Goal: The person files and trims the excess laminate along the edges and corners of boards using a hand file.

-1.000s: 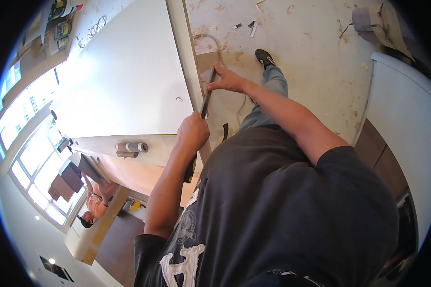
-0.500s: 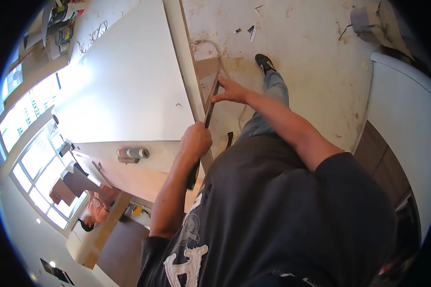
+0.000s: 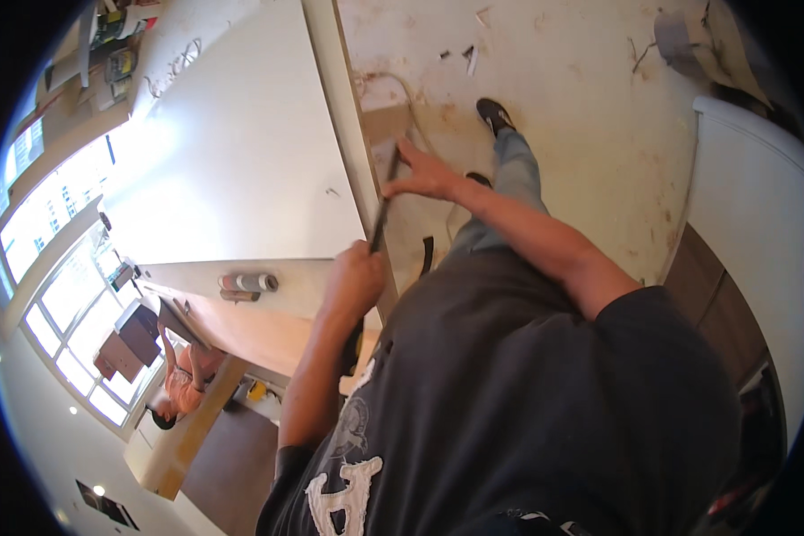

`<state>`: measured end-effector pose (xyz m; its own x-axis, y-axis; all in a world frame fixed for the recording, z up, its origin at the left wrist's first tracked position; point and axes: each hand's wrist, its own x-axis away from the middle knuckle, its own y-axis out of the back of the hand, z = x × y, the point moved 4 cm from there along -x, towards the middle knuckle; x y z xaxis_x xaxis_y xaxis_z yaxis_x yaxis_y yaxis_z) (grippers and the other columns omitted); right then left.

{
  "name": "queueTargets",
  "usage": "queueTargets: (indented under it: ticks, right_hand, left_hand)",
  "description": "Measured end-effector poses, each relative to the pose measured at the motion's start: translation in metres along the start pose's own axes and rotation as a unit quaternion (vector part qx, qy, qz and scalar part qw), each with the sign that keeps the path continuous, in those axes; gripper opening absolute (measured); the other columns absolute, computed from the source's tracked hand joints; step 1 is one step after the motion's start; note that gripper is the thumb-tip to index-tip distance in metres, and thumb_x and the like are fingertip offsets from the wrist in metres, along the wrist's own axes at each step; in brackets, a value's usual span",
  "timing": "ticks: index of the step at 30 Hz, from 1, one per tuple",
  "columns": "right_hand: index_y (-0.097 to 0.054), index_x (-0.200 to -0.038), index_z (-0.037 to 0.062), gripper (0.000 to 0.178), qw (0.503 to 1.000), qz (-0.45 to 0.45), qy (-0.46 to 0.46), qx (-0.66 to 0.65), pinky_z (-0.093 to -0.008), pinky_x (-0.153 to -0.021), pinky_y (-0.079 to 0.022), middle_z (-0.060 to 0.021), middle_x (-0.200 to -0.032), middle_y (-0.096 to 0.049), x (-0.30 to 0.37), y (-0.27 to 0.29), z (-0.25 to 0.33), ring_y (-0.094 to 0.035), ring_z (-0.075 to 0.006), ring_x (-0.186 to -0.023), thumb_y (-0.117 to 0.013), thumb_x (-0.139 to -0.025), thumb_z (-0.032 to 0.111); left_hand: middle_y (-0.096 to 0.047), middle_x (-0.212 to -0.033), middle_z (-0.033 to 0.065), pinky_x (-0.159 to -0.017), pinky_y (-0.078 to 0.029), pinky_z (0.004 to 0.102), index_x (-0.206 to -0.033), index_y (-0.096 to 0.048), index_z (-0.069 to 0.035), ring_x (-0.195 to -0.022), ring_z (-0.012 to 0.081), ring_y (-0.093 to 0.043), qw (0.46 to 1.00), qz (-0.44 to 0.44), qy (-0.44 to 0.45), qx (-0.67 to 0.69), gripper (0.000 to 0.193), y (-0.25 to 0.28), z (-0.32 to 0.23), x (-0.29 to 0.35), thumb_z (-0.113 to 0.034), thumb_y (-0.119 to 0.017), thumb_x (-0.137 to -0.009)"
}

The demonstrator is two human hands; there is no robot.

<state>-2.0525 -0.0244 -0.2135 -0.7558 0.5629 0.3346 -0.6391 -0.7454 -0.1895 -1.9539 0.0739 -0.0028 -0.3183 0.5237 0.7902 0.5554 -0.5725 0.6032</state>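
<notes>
My left hand point(image 3: 355, 279) is closed around the near part of a long, narrow dark bar-shaped tool point(image 3: 381, 223), just off the near corner of a large white panel point(image 3: 241, 152). Farther along the bar, my right hand point(image 3: 424, 172) grips it between thumb and fingers, near its far end. The bar slants along the panel's pale edge strip point(image 3: 341, 107); whether it touches the strip I cannot tell. Beside my left forearm shows a black and yellow piece point(image 3: 352, 348), partly hidden, and whether it belongs to the tool is unclear.
Rolls point(image 3: 248, 283) rest against the panel's near side. A cable point(image 3: 406, 89) and wood shavings lie on the floor by my shoe point(image 3: 494, 116). A white cabinet point(image 3: 750, 179) stands at right. Another person point(image 3: 183, 389) works at far left near windows.
Both hands have shifted slightly left and nearer to me with the bar, closer to the panel's edge. The other person's arms have moved up toward the boxes.
</notes>
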Motion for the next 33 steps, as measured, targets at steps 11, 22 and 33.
queueTargets:
  ticks: [11, 22, 33]
  right_hand:
    - [0.003, -0.155, -0.0047, 0.127, 0.993, 0.060, -0.046, -0.089, -0.0396, -0.122, -0.022, -0.0210, -0.163, -0.015, 0.005, -0.009, -0.033, -0.025, -0.0311, -0.148, -0.087, -0.075, 0.036]
    - [-0.002, -0.153, -0.0108, 0.132, 0.996, 0.043, -0.031, -0.065, -0.0384, -0.120, -0.025, -0.0277, -0.159, -0.020, 0.018, -0.015, -0.038, -0.026, -0.0346, -0.147, -0.086, -0.071, 0.050]
    - [-0.002, -0.152, -0.0125, 0.139, 0.998, 0.017, 0.046, -0.044, -0.0372, -0.122, -0.019, -0.0315, -0.160, -0.013, 0.006, -0.022, -0.064, -0.016, -0.0381, -0.150, -0.087, -0.066, 0.056]
  left_hand:
    - [-0.061, -0.072, 0.0257, -0.050, -0.052, 0.0449, -0.090, -0.054, 0.007, -0.056, 0.0377, -0.065, 0.988, -0.047, -0.115, -0.087, 0.029, -0.029, 0.010, -0.014, -0.021, -0.053, -0.097]
    - [-0.064, -0.085, 0.0311, -0.079, -0.048, 0.0557, -0.092, -0.058, 0.004, -0.086, 0.0503, -0.061, 0.999, 0.048, 0.008, -0.025, 0.024, -0.023, 0.000, -0.008, -0.020, -0.054, -0.091]
    - [-0.064, -0.086, 0.0324, -0.077, -0.047, 0.0578, -0.092, -0.057, 0.004, -0.086, 0.0513, -0.060, 0.998, 0.030, 0.047, 0.020, 0.028, -0.027, 0.012, 0.003, -0.024, -0.052, -0.094]
